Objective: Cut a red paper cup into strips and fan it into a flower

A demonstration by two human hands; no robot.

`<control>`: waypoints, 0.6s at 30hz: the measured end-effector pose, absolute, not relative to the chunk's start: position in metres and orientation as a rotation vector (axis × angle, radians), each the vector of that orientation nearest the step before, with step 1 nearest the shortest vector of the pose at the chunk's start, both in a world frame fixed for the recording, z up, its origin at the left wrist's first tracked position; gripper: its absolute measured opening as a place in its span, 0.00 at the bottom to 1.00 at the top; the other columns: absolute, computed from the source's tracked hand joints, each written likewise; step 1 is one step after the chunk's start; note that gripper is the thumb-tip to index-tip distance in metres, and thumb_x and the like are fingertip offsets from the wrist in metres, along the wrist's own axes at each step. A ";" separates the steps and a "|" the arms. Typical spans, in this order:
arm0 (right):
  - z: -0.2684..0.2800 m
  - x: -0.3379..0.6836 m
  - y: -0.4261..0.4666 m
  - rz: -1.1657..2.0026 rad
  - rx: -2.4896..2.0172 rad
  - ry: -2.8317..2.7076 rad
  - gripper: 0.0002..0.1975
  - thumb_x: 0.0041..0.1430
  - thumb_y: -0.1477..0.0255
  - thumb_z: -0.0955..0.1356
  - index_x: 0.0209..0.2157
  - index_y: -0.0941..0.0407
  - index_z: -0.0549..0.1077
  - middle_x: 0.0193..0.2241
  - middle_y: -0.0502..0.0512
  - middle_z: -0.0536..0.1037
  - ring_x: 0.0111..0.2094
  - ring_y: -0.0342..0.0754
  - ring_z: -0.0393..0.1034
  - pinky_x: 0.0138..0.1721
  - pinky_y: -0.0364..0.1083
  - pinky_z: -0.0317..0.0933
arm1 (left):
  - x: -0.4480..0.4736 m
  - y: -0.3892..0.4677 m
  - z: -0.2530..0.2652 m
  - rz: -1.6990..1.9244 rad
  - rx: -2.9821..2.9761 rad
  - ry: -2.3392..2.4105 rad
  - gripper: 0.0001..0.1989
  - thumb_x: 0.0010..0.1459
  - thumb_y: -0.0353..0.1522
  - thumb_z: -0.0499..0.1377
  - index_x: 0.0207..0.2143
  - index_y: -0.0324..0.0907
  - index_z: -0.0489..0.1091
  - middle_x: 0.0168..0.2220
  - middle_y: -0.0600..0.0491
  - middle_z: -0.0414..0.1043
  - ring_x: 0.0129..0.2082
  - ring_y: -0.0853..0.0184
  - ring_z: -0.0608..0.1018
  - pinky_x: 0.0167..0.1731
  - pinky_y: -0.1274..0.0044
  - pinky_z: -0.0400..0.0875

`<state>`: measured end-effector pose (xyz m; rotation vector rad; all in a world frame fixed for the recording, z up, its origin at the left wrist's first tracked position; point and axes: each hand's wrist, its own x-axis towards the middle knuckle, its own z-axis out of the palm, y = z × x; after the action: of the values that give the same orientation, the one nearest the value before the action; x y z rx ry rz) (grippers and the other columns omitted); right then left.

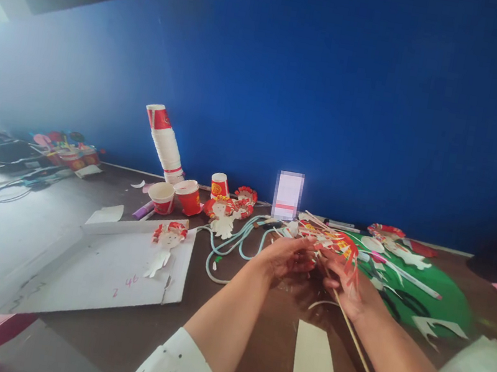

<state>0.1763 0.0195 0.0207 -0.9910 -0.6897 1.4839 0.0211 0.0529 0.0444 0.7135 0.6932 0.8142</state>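
A red and white paper cup cut into thin strips (pixel 338 243) is held between my two hands, its strips fanning outward. My left hand (pixel 289 259) reaches in from the left, its fingers curled at the cup's near side. My right hand (pixel 343 281) is closed around the other side, with strips lying over its fingers. From beneath the right hand a thin wooden stick (pixel 354 335) slants down toward me; its upper end is hidden. A cream paper piece (pixel 317 363) lies on the brown table below the hands.
Left of the hands, a coiled pale-blue cord (pixel 242 241) lies near paper-cup dolls (pixel 222 210). Behind stand a leaning cup stack (pixel 165 141) and red cups (pixel 189 197). A white board (pixel 96 281) lies left. Scissors (pixel 393 300) and a marker (pixel 416 284) rest on a green sheet (pixel 452 297).
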 end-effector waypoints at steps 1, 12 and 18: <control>0.019 0.178 0.021 1.508 -0.989 -0.663 0.11 0.45 0.79 0.71 0.32 0.52 0.77 0.29 0.51 0.79 0.22 0.40 0.66 0.10 0.35 0.50 | 0.021 0.053 0.044 0.808 0.702 0.705 0.09 0.52 0.34 0.63 0.33 0.37 0.71 0.27 0.53 0.69 0.25 0.73 0.71 0.30 0.78 0.72; 0.022 0.174 0.022 1.600 -0.968 -0.583 0.13 0.42 0.82 0.72 0.32 0.54 0.77 0.27 0.48 0.78 0.20 0.36 0.67 0.09 0.31 0.50 | 0.032 0.055 0.034 0.873 0.732 0.752 0.05 0.50 0.28 0.64 0.30 0.35 0.72 0.25 0.54 0.69 0.24 0.75 0.71 0.28 0.81 0.69; 0.019 0.170 0.020 1.590 -0.954 -0.630 0.14 0.44 0.82 0.72 0.34 0.52 0.77 0.31 0.47 0.80 0.23 0.36 0.70 0.12 0.31 0.56 | 0.040 0.053 0.028 0.992 0.633 0.805 0.08 0.49 0.31 0.66 0.28 0.36 0.71 0.19 0.59 0.61 0.19 0.78 0.64 0.24 0.82 0.68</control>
<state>0.1704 0.0199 0.0193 -0.9538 -0.6302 1.5897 0.0399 0.0528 0.0283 0.6327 0.8045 0.9918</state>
